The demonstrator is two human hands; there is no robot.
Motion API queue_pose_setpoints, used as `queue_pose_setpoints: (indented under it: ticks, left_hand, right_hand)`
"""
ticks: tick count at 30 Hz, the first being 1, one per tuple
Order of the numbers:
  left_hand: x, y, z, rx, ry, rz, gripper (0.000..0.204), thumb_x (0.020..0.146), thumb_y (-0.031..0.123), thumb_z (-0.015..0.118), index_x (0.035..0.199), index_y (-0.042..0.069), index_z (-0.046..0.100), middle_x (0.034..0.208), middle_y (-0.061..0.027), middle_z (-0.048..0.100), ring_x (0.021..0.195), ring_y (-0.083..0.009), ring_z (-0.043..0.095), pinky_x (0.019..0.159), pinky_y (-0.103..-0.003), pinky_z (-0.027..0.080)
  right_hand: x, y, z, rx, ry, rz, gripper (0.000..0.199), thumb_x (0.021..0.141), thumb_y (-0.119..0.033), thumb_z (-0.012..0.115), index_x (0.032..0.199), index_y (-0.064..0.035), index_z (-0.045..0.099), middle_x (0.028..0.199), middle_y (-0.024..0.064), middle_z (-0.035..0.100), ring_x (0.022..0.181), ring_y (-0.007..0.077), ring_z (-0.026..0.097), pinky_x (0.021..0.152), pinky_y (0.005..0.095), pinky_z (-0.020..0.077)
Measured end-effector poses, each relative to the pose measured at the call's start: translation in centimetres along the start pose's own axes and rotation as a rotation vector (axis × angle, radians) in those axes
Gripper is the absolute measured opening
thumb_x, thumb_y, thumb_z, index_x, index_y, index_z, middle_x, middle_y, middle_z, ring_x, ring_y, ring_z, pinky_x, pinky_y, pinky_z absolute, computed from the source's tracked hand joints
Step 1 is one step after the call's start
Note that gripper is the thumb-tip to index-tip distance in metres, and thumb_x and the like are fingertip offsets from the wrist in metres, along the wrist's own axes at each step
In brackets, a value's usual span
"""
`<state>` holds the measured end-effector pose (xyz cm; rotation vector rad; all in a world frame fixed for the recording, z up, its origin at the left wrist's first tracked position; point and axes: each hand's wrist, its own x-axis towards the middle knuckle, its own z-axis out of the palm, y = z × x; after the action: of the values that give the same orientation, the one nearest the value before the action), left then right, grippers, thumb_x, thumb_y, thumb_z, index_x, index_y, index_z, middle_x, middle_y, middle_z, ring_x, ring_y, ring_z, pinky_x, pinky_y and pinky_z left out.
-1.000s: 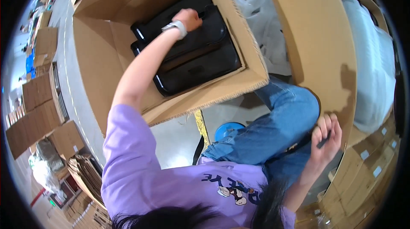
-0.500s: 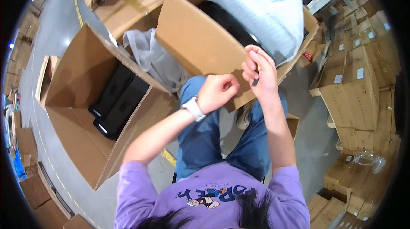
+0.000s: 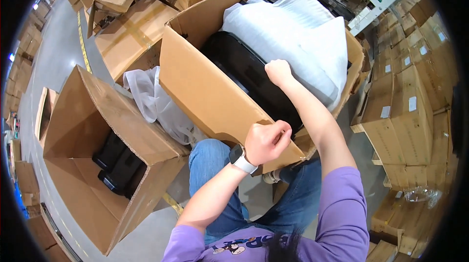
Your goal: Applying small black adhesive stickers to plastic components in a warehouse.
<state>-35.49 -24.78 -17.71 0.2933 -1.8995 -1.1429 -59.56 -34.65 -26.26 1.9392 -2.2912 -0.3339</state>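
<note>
A seated person reaches the right hand into an open carton, its closed grip on a black item beside white foam wrap. The left hand, apparently curled shut, rests at the carton's near wall. A second carton holds black trays.

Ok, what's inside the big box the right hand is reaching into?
The big box holds black trays with a white foam bag lying on top. The right hand touches both. The bag hides whatever lies under it.
</note>
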Motion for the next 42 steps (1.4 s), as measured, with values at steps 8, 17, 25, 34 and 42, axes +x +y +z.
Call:
queue_pose_setpoints:
  ticks: [8,17,25,34,42]
  left_hand:
    - [0.3,-1.2,-0.7,-0.093,-0.023,-0.059,0.004,0.079,0.007,0.062,0.075,0.006,0.059,0.046,-0.0050,0.044,0.038,-0.0161,0.048,0.040,-0.028,0.038]
    - [-1.9,3.1,-1.5,0.117,0.016,-0.259,0.064,0.066,0.045,0.074,0.109,0.004,0.053,0.052,-0.0040,0.046,0.045,-0.0171,0.050,0.046,-0.031,0.041]
    - [-5.6,12.3,-5.0,0.050,0.080,-0.350,0.061,0.065,0.050,0.074,0.086,-0.004,0.055,0.063,-0.0140,0.056,0.054,-0.0287,0.055,0.051,-0.035,0.042]
    - [-15.4,12.5,-14.2,0.168,0.347,-0.469,0.028,0.078,0.018,0.053,0.071,-0.008,0.055,0.056,-0.0208,0.050,0.051,-0.0234,0.050,0.052,-0.037,0.038]
    - [-24.6,4.3,-21.0,0.959,-0.214,-0.463,0.013,0.077,0.008,0.054,0.086,0.005,0.062,0.077,-0.0199,0.055,0.076,-0.0363,0.056,0.065,-0.045,0.043]
  right_hand:
    - [-1.9,1.0,-8.5,-0.088,0.275,0.028,0.010,0.066,-0.010,0.058,0.063,-0.0092,0.067,0.068,0.0128,0.065,0.066,0.0298,0.066,0.059,0.0389,0.0526]
    - [-17.0,8.5,-25.8,0.187,0.691,0.742,0.040,0.083,-0.037,0.053,0.083,0.0021,0.061,0.086,0.0269,0.060,0.090,0.0434,0.057,0.078,0.0471,0.0451]
    - [-30.4,1.8,-25.5,1.218,1.069,0.765,0.020,0.080,-0.017,0.067,0.069,-0.0055,0.055,0.056,-0.0037,0.043,0.043,0.0054,0.034,0.040,0.0226,0.0256]
    - [-42.0,-14.6,-17.2,1.909,-0.018,0.835,0.027,0.084,-0.023,0.064,0.071,-0.0002,0.059,0.049,-0.0045,0.039,0.040,0.0026,0.032,0.037,0.0202,0.0194]
    - [-40.9,-15.2,-16.8,2.330,-0.077,0.464,0.029,0.095,-0.023,0.043,0.077,-0.0036,0.055,0.049,-0.0053,0.035,0.042,0.0029,0.030,0.039,0.0198,0.0223]
